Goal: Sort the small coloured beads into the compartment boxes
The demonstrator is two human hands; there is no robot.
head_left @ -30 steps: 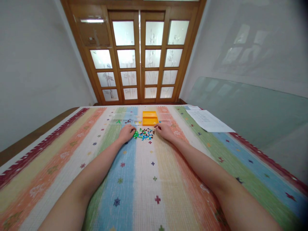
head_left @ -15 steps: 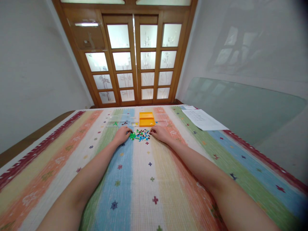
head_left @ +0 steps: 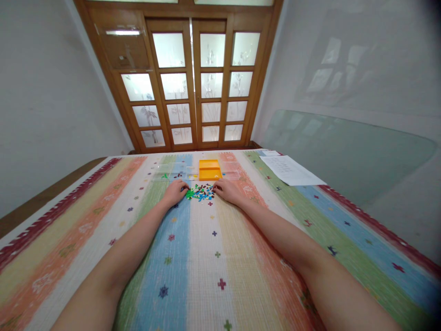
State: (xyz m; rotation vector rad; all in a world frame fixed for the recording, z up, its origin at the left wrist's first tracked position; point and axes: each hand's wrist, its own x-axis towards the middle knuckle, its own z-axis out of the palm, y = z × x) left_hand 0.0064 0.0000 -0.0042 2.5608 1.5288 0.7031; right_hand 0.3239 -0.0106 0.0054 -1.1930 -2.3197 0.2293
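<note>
A loose pile of small pieces (head_left: 201,194), green, blue, white and dark red, lies on the striped tablecloth. At its left edge is my left hand (head_left: 177,191), fingers curled together beside the green pieces. My right hand (head_left: 224,189) rests at the right edge, with thumb and fingertips pinched by some dark red and blue pieces. Whatever either hand holds is too small to make out. Just beyond the pile sits an open yellow box (head_left: 210,177) with a raised back section.
Clear plastic trays (head_left: 172,172) left of the yellow box hold a few green, dark red and yellow pieces. Another clear tray (head_left: 231,170) is on its right. Printed paper sheets (head_left: 291,171) lie at the table's far right. Wooden glass doors (head_left: 193,92) stand behind.
My right hand has shifted slightly left toward the pile. My left hand stays nearly in place at the other edge.
</note>
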